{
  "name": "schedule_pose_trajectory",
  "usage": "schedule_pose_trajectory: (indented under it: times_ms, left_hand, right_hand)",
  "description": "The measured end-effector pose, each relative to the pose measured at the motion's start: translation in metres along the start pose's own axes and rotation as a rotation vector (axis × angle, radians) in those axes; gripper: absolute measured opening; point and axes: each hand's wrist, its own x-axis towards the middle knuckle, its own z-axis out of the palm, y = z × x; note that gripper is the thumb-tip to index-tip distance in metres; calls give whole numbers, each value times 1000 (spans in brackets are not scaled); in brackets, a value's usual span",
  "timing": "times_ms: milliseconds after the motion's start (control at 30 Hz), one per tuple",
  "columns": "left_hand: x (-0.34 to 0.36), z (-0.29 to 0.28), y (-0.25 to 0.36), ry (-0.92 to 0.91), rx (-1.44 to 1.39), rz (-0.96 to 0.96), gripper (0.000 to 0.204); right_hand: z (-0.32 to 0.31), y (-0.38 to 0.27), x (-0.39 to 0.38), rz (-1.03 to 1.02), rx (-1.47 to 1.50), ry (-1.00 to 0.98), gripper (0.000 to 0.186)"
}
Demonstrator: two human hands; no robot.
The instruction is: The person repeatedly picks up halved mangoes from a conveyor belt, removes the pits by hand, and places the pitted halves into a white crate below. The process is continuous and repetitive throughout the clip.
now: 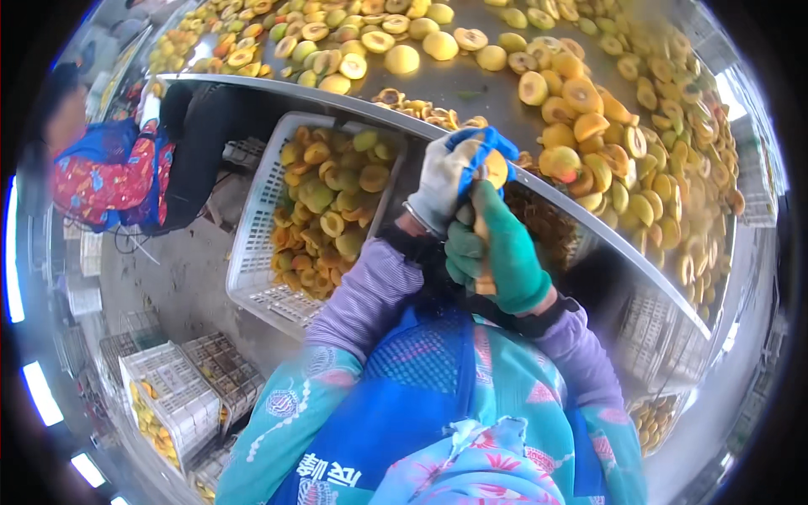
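My left hand, in a white and blue glove, is closed around a yellow peach half at the edge of the metal table. Just below it, my right hand, in a green glove, grips a tool with a light wooden handle. The thumb of that hand points up toward the fruit. The tool's working end is hidden by the gloves and the peach. Many peach halves lie heaped across the table beyond my hands, several with stones showing.
Left of my arms stands a white plastic crate full of peach pieces. More crates sit on the floor at lower left, and another is under the table at right. A person in a red patterned top works at far left.
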Motion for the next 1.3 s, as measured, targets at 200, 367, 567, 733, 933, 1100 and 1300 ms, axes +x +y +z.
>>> schedule_pose_trajectory:
  times_ms: [200,367,567,733,933,1100,1300]
  left_hand:
    - [-6,7,16,-39,83,85,41]
    - [-19,-8,29,16,-626,-220,38]
    - [-65,-129,26,409,820,-196,46]
    - [-7,-149,-9,366,1850,-309,56]
    - [29,-182,-67,255,1949,-269,54]
    - [-48,-223,-51,187,1796,-523,52]
    - [-86,-248,25,320,1953,-686,52]
  right_hand:
    - [-3,11,2,-162,-393,80,44]
    - [-9,-5,20,300,347,-506,43]
    - [-49,-24,-3,199,49,-336,42]
    - [-102,-20,-29,127,23,275,38]
    - [-77,-23,-34,19,-54,361,38]
    - [-68,-17,-11,120,-73,324,40]
    - [-85,-14,-8,-81,-340,363,42]
